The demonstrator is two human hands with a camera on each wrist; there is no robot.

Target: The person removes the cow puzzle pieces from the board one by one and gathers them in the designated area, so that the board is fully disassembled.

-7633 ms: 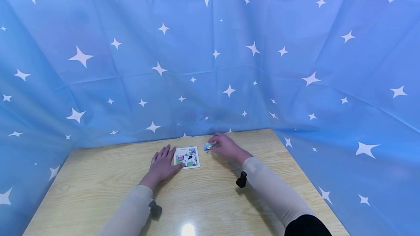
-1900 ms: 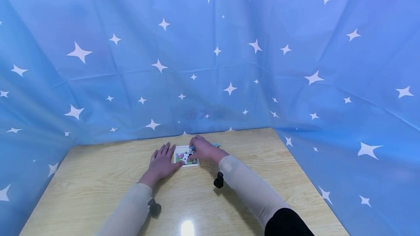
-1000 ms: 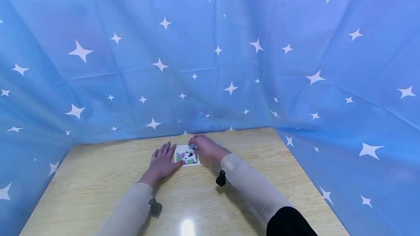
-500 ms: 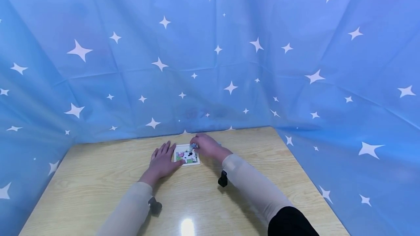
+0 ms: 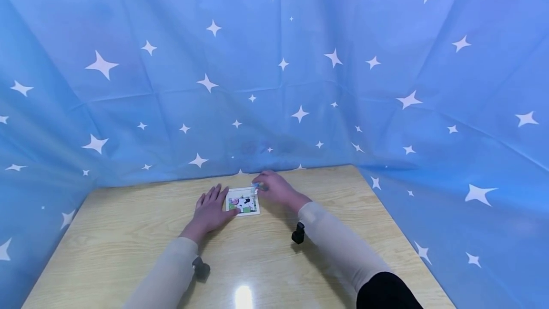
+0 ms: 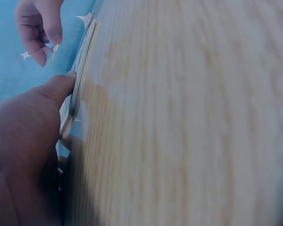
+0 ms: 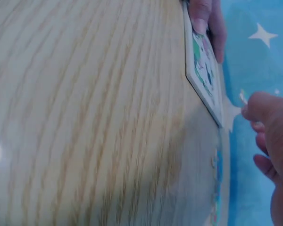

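Observation:
A white-framed board point(image 5: 243, 213) with a cow picture lies flat near the table's back edge. My left hand point(image 5: 212, 211) rests at its left side, fingers spread on the table and thumb on the lower frame; in the left wrist view the thumb of the left hand point(image 6: 28, 127) touches the board point(image 6: 82, 61). Above the board's upper right corner, my right hand point(image 5: 276, 189) pinches a small colourful piece point(image 5: 257, 186). The right wrist view shows the right hand point(image 7: 273, 136) holding the piece point(image 7: 243, 97) raised off the board point(image 7: 206, 94).
More colourful pieces point(image 7: 218, 183) lie on the table to the right of the board, largely hidden behind the right hand in the head view. A blue curtain with white stars point(image 5: 274, 85) hangs behind the wooden table point(image 5: 128, 232).
From well right of the board, my right hand came over its upper right part, then lifted slightly up and right with the piece. My left hand has stayed at the board's left side.

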